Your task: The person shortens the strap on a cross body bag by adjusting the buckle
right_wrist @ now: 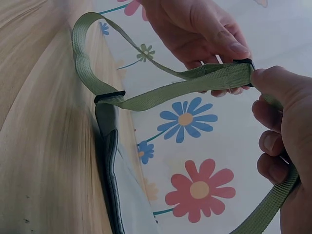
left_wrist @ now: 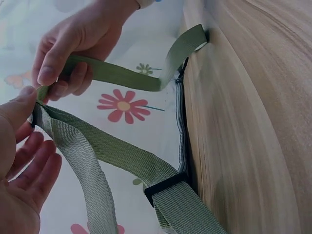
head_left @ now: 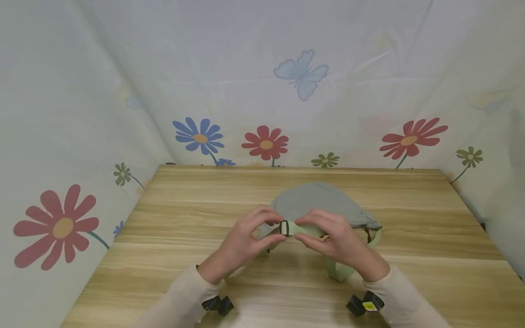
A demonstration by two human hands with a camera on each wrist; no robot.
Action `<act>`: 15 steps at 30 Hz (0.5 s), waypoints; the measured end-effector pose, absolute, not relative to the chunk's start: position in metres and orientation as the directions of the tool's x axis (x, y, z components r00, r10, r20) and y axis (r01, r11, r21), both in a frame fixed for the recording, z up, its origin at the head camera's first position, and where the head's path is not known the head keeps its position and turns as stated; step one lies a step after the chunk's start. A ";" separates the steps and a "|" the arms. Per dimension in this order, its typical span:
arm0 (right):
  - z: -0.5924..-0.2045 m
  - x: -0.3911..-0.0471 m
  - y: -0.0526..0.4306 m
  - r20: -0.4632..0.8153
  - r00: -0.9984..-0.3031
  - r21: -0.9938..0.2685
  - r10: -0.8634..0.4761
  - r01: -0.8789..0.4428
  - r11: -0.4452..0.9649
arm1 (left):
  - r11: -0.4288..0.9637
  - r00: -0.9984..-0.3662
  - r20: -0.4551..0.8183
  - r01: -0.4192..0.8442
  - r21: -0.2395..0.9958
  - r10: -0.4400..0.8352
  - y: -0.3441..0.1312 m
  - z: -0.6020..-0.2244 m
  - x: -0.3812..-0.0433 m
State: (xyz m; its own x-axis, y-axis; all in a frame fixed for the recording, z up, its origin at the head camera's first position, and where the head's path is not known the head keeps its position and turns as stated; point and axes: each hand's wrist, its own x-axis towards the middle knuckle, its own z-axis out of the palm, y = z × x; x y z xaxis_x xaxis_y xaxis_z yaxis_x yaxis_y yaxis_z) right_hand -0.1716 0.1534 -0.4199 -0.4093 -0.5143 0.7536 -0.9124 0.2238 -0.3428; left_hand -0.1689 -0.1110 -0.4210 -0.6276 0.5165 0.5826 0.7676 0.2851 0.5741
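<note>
A grey waist bag (head_left: 317, 200) lies on the wooden table with a light green webbing strap (head_left: 308, 230) running from both ends. Held up in front of the bag is the strap's black slider buckle (head_left: 284, 228). My left hand (head_left: 246, 230) pinches the buckle at its edge between thumb and fingers. Just to the right, my right hand (head_left: 338, 234) pinches the strap between thumb and forefinger. In the right wrist view the strap loops from the buckle down to a black ring (right_wrist: 109, 96) at the bag's end. Another black slider (left_wrist: 165, 189) sits on the strap in the left wrist view.
The wooden table (head_left: 184, 218) reaches back to a pale cloth wall (head_left: 229, 54) printed with flowers and a butterfly. A strap loop (head_left: 340, 271) hangs onto the table below my right wrist. Small black devices (head_left: 219, 304) are strapped to both wrists.
</note>
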 end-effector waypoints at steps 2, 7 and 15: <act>-0.420 -0.171 0.153 0.742 -0.421 -0.350 -0.521 -0.907 0.234 | 0.278 -0.627 0.588 0.768 0.577 0.511 -0.110 -0.422 -0.169; -0.418 -0.171 0.151 0.722 -0.420 -0.337 -0.550 -0.908 0.251 | 0.253 -0.603 0.604 0.785 0.565 0.522 -0.109 -0.423 -0.170; -0.415 -0.173 0.152 0.698 -0.411 -0.305 -0.586 -0.911 0.276 | 0.249 -0.649 0.579 0.743 0.621 0.493 -0.109 -0.422 -0.170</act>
State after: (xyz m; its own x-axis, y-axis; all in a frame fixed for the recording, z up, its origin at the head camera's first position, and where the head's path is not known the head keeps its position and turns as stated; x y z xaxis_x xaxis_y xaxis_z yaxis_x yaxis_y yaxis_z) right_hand -0.1726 0.1519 -0.4148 -0.4113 -0.5859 0.6982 -0.9114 0.2759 -0.3054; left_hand -0.1698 -0.1086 -0.4224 -0.6495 0.4928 0.5790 0.7429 0.2489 0.6214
